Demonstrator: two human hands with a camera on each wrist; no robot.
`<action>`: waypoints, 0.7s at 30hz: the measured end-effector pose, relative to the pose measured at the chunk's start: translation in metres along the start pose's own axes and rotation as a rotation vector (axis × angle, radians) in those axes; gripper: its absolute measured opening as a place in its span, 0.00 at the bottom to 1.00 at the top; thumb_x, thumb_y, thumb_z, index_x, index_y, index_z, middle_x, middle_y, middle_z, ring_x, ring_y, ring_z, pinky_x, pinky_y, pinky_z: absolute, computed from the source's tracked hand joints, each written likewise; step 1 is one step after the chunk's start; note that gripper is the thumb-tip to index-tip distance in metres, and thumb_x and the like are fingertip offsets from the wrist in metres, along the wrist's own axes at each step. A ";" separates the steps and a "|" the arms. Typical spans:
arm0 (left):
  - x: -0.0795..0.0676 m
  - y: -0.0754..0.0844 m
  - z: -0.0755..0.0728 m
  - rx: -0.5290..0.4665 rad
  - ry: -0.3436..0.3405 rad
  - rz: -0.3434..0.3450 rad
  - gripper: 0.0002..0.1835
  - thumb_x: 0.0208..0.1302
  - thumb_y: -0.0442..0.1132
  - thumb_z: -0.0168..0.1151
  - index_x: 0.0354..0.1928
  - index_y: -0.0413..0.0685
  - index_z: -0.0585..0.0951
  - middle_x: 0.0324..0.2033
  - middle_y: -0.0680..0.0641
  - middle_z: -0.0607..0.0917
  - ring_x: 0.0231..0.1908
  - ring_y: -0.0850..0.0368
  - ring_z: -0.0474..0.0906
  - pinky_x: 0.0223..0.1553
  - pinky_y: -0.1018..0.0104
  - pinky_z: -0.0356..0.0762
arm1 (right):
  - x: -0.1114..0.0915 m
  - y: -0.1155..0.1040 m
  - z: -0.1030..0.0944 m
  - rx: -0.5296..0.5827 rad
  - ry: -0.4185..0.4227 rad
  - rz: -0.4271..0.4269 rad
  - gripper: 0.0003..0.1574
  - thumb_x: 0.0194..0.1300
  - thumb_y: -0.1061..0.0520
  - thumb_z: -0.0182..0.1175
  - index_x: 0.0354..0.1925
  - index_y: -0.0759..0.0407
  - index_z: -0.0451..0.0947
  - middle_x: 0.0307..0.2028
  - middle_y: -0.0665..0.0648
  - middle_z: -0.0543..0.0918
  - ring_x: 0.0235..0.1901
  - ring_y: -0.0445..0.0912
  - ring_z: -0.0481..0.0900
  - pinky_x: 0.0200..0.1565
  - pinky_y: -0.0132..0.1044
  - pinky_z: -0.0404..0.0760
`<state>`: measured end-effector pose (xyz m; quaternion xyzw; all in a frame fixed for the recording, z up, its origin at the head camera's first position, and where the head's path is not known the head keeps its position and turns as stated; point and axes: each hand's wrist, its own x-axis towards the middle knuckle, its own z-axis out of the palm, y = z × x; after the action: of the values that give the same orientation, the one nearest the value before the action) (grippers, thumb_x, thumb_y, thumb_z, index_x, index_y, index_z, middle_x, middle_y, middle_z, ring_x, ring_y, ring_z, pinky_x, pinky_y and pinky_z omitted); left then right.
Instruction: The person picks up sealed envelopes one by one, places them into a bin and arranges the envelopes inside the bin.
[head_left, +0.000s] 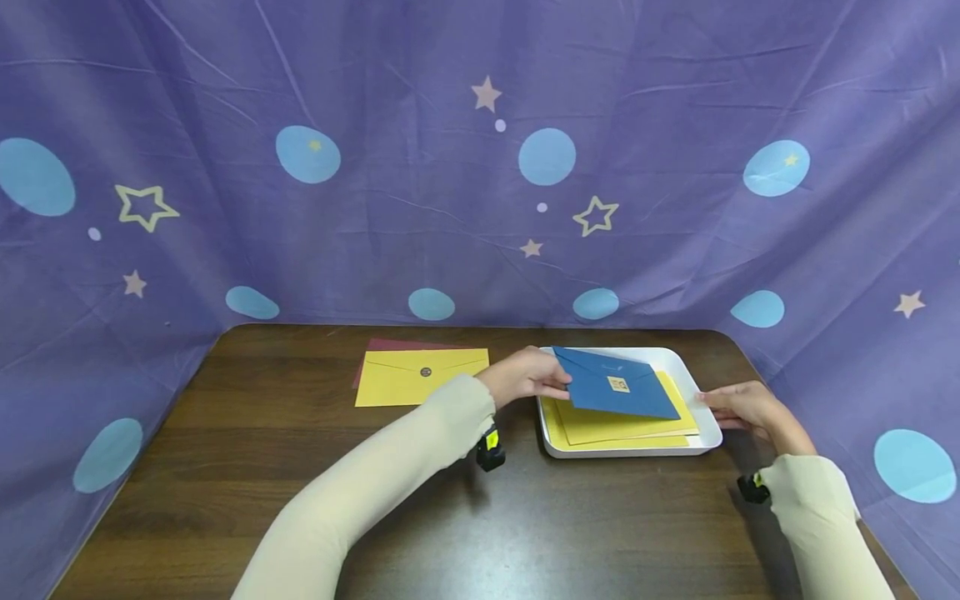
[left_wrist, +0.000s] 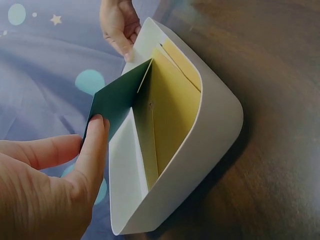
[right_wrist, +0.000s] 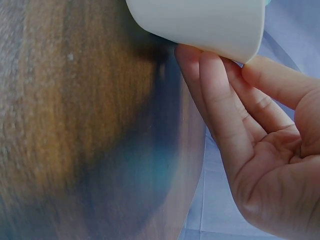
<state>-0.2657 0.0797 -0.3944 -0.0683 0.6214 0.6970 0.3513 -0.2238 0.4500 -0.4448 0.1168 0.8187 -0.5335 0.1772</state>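
My left hand (head_left: 527, 375) pinches the left edge of a blue envelope (head_left: 600, 383) with a small pale sticker. The envelope is tilted, its left side raised above the white tray (head_left: 555, 451). Beneath it, yellow envelopes (head_left: 633, 427) lie in the tray; the left wrist view shows them inside the tray walls, under the dark side of the blue envelope (left_wrist: 120, 97). At the tray's right end, my right hand (head_left: 750, 408) holds the rim, thumb on top. Seen from the right wrist, its fingers (right_wrist: 215, 75) touch the tray's outer wall (right_wrist: 210, 25) from below.
Left of the tray, a yellow envelope (head_left: 405, 387) with a dark round seal lies on the brown wooden table (head_left: 525, 533). A dark red envelope (head_left: 390, 343) shows partly from under it. A purple curtain (head_left: 450, 167) with stars and blue spots hangs behind and around the table.
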 end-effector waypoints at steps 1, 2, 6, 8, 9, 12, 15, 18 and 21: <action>0.001 0.000 0.001 -0.004 -0.002 -0.002 0.34 0.66 0.16 0.54 0.73 0.27 0.58 0.41 0.37 0.79 0.60 0.39 0.77 0.63 0.51 0.79 | 0.000 0.000 0.000 0.007 -0.004 -0.002 0.18 0.72 0.59 0.62 0.47 0.76 0.83 0.29 0.50 0.89 0.30 0.38 0.87 0.36 0.35 0.89; 0.002 -0.001 0.002 -0.008 -0.001 -0.001 0.34 0.65 0.16 0.53 0.73 0.26 0.58 0.40 0.37 0.79 0.58 0.39 0.78 0.63 0.51 0.79 | 0.000 0.000 0.000 0.010 -0.010 -0.005 0.18 0.72 0.59 0.62 0.47 0.77 0.83 0.29 0.50 0.89 0.30 0.38 0.87 0.36 0.35 0.89; 0.006 -0.002 0.007 -0.008 -0.003 0.001 0.30 0.65 0.15 0.53 0.69 0.25 0.62 0.32 0.41 0.76 0.53 0.42 0.79 0.63 0.51 0.79 | 0.000 0.000 0.000 0.013 -0.015 -0.011 0.20 0.72 0.59 0.61 0.49 0.79 0.81 0.30 0.50 0.90 0.31 0.38 0.87 0.36 0.35 0.89; 0.007 -0.002 0.009 -0.004 -0.004 0.003 0.29 0.65 0.15 0.53 0.68 0.24 0.63 0.32 0.41 0.76 0.54 0.41 0.79 0.62 0.51 0.80 | 0.000 0.000 0.000 0.007 -0.015 -0.014 0.22 0.72 0.59 0.61 0.50 0.81 0.80 0.30 0.51 0.90 0.31 0.38 0.87 0.37 0.35 0.89; 0.007 -0.002 0.010 -0.004 -0.006 0.004 0.29 0.65 0.15 0.53 0.68 0.24 0.63 0.32 0.41 0.76 0.56 0.41 0.79 0.63 0.51 0.79 | 0.000 0.000 0.000 0.006 -0.015 -0.014 0.22 0.72 0.59 0.61 0.50 0.81 0.80 0.30 0.51 0.90 0.31 0.38 0.87 0.37 0.35 0.89; 0.007 -0.002 0.013 -0.001 -0.006 0.007 0.27 0.65 0.15 0.53 0.67 0.23 0.65 0.33 0.40 0.76 0.60 0.39 0.78 0.63 0.51 0.79 | 0.000 0.000 0.000 0.006 -0.016 -0.016 0.22 0.72 0.59 0.61 0.51 0.81 0.79 0.30 0.51 0.90 0.31 0.38 0.87 0.37 0.35 0.89; 0.008 -0.003 0.016 -0.001 -0.006 0.009 0.26 0.65 0.15 0.52 0.65 0.22 0.66 0.35 0.38 0.78 0.62 0.38 0.77 0.63 0.51 0.79 | -0.001 0.000 0.000 0.013 -0.019 -0.018 0.20 0.72 0.59 0.61 0.49 0.79 0.81 0.30 0.51 0.89 0.31 0.38 0.87 0.37 0.35 0.89; 0.010 -0.004 0.017 -0.004 0.000 0.011 0.24 0.64 0.15 0.52 0.63 0.22 0.68 0.41 0.34 0.80 0.61 0.38 0.77 0.62 0.51 0.80 | -0.001 0.000 0.000 0.016 -0.020 -0.019 0.18 0.72 0.59 0.61 0.48 0.77 0.82 0.30 0.51 0.90 0.31 0.38 0.87 0.38 0.35 0.89; 0.010 -0.005 0.019 -0.004 0.005 0.014 0.23 0.64 0.15 0.52 0.62 0.22 0.69 0.42 0.33 0.81 0.61 0.38 0.78 0.62 0.51 0.80 | -0.002 0.000 0.000 0.011 -0.012 -0.018 0.17 0.72 0.59 0.61 0.47 0.75 0.83 0.30 0.50 0.89 0.31 0.38 0.87 0.37 0.35 0.89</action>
<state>-0.2635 0.1014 -0.3999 -0.0663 0.6213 0.7005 0.3448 -0.2223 0.4497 -0.4443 0.1075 0.8157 -0.5403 0.1766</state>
